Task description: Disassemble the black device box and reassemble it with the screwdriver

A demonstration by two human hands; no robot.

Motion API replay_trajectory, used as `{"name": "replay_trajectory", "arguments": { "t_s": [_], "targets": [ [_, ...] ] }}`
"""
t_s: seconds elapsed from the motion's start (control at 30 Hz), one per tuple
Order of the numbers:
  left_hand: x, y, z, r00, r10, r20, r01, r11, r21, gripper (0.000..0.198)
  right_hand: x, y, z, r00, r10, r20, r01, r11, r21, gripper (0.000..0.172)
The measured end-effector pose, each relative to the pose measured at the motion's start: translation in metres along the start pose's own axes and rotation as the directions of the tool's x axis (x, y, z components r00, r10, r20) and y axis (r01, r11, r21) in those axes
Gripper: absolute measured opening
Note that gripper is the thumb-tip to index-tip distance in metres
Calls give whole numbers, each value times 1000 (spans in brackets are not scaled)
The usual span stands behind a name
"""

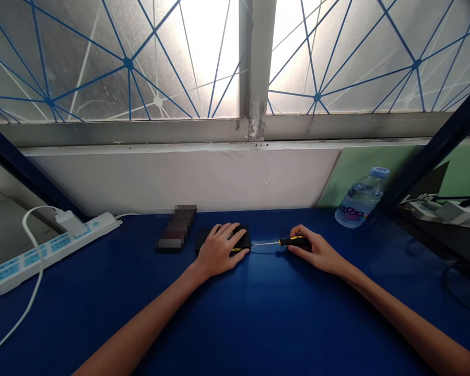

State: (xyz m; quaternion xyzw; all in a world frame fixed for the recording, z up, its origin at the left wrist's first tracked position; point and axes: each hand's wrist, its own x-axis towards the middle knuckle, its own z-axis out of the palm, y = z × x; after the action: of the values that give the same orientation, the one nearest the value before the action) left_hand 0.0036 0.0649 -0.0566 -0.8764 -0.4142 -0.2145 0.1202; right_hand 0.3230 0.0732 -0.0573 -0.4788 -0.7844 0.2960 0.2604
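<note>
A flat black case (pixel 244 236) with some yellow on it lies on the blue table, partly hidden under my left hand (pixel 220 250). That hand rests on top of the case with its fingers spread. To the right, my right hand (pixel 316 249) has its fingers closed round the black and yellow handle of a screwdriver (pixel 284 242). The thin metal shaft points left, and its tip meets or nearly meets the right edge of the case.
On the blue tabletop (pixel 235 324), a dark pixelated object (pixel 176 230) lies left of the case. A white power strip (pixel 58 249) with a plug and cable is at the left. A water bottle (pixel 362 198) stands at the back right, near a blue frame bar (pixel 426 146).
</note>
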Motion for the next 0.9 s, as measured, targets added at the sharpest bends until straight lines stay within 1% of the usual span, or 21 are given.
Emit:
{"name": "replay_trajectory", "arguments": {
  "t_s": [0.3, 0.4, 0.5, 0.67, 0.73, 0.83, 0.9],
  "targets": [
    [0, -1, 1, 1000, 5, 1, -5, 1000, -1, 48, 1, 0, 1, 1000, -4, 11, 4, 1000, -6, 26],
    [-1, -1, 2, 1000, 6, 4, -6, 1000, -2, 48, 1, 1, 1, 1000, -1, 4, 1, 1000, 2, 28],
    [-1, -2, 2, 1000, 3, 5, -3, 1000, -1, 48, 1, 2, 0, 1000, 8, 0, -8, 999, 34, 31],
    [0, -1, 1, 1000, 3, 10, -3, 1000, 4, 49, 1, -1, -3, 999, -11, 34, 7, 993, 120, 34],
    [0, -1, 0, 1000, 6, 10, -6, 1000, 10, 49, 2, -4, -4, 1000, -19, 24, 17, 996, 91, 36],
    [0, -1, 0, 1000, 8, 3, -8, 1000, 17, 49, 3, -6, -4, 999, -40, -10, 39, 999, -22, 38],
    [0, -1, 0, 1000, 9, 0, -9, 1000, 14, 48, 4, -7, -3, 999, -47, -12, 46, 997, -69, 40]
  ]
}}
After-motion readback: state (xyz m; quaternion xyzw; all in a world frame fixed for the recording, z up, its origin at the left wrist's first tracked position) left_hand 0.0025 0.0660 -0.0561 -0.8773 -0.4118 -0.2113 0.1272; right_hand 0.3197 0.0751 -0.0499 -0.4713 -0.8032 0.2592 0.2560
